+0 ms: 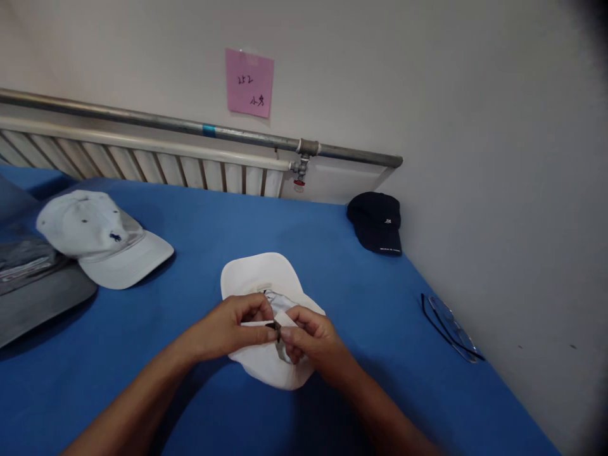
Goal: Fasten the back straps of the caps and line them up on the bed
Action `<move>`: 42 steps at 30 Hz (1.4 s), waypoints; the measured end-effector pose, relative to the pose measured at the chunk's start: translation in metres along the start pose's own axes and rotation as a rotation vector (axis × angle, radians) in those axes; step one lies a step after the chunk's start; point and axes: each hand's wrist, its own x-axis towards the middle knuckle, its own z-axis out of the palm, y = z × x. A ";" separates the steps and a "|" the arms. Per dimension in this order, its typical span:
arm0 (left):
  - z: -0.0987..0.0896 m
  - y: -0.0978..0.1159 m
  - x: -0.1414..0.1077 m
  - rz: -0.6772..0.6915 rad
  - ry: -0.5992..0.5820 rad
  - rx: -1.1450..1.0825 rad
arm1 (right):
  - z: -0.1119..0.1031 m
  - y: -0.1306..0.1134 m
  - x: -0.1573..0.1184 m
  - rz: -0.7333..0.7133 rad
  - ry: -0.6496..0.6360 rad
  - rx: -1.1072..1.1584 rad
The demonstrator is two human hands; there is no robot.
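Observation:
A white cap lies on the blue tabletop with its brim pointing away from me and its inside partly in view. Both hands meet over its opening. My left hand pinches one part of the cap's white strap beside a small dark metal buckle. My right hand grips the strap's other part, its thumb close against the buckle. Fingertips hide some of the buckle, so how the strap runs through it cannot be made out.
A white cap with a dark emblem and a grey cap lie at the left. A navy cap and eyeglasses rest along the right edge by the wall. Behind the blue table are a radiator and a pipe.

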 end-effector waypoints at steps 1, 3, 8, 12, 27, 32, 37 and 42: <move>0.000 0.000 0.000 -0.001 -0.003 -0.001 | 0.000 0.000 0.000 0.003 -0.003 0.006; 0.000 -0.001 -0.001 0.004 -0.010 -0.017 | 0.001 0.000 0.000 0.003 -0.004 0.010; 0.001 -0.001 0.001 0.037 0.017 -0.035 | 0.001 -0.001 -0.002 0.020 -0.005 0.025; 0.002 0.000 0.001 0.064 0.027 0.042 | 0.003 -0.002 -0.002 0.046 -0.005 0.038; -0.001 0.000 -0.006 0.138 -0.083 0.076 | 0.005 0.006 0.000 0.067 -0.014 0.204; 0.003 0.001 -0.004 0.178 0.004 0.179 | 0.007 0.008 0.002 0.062 -0.007 0.276; 0.003 0.003 -0.004 0.205 0.010 0.131 | 0.007 0.010 0.002 0.021 0.026 0.224; -0.002 -0.002 -0.003 0.205 0.037 0.009 | 0.003 0.010 0.003 -0.095 0.090 0.195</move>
